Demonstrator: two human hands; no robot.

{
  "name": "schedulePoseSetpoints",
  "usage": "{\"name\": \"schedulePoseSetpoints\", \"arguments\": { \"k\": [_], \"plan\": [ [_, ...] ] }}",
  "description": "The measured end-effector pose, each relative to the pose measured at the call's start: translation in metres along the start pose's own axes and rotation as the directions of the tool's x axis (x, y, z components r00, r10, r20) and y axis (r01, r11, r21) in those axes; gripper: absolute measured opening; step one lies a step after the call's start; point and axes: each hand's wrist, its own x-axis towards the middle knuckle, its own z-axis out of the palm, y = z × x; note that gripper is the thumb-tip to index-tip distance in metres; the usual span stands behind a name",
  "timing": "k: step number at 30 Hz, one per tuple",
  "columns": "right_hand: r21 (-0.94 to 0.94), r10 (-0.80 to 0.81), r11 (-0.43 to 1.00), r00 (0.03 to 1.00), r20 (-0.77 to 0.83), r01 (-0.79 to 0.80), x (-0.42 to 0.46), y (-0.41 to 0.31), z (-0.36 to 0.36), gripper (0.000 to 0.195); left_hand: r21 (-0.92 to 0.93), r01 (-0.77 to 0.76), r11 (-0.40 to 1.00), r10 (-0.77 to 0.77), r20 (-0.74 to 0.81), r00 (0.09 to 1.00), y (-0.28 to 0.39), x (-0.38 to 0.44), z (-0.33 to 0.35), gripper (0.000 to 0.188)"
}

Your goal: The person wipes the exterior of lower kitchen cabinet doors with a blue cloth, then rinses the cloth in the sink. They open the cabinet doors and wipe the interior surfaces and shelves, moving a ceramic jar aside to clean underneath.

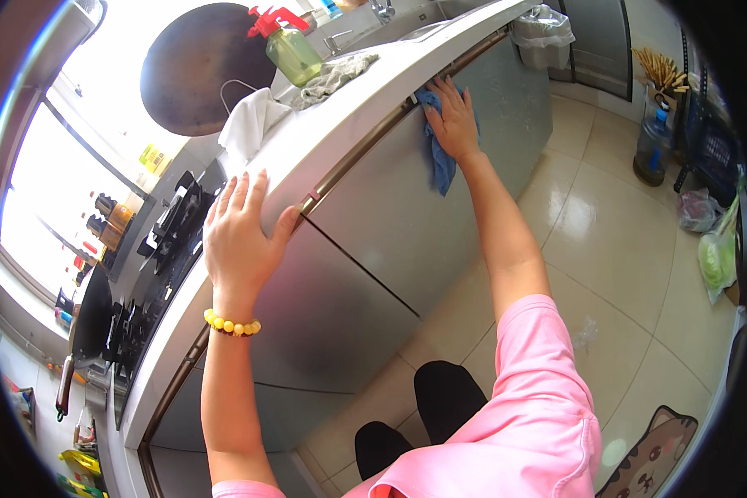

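My right hand presses a crumpled blue cloth against the upper part of a grey cabinet door, just under the metal edge strip. Part of the cloth hangs below the palm. My left hand, with a yellow bead bracelet at its wrist, rests spread on the edge of the white countertop, its thumb by the strip. It holds nothing. Close to its fingertips lies a white cloth.
A spray bottle, a grey rag and a large round pan are on the counter. A gas stove and a wok are left. A lined bin hangs at the counter's far end; a water jug stands on the floor.
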Motion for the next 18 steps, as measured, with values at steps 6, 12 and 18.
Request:
{"name": "schedulePoseSetpoints", "arguments": {
  "k": [6,12,18],
  "plan": [
    [0.257,0.059,0.966,0.983,-0.172,-0.013,-0.035,-0.042,0.034,0.045,-0.004,-0.003,1.000,0.003,0.004,1.000,0.003,0.001,0.001,0.060],
    [0.338,-0.154,0.935,0.982,0.114,0.107,-0.050,-0.112,0.006,0.047,0.031,0.007,1.000,-0.007,0.013,1.000,-0.002,-0.003,0.000,0.059],
    [0.300,0.092,0.953,0.987,-0.132,-0.049,-0.031,-0.069,0.023,0.047,0.008,0.000,1.000,0.000,-0.013,1.000,0.004,0.006,-0.001,0.058]
  ]
}}
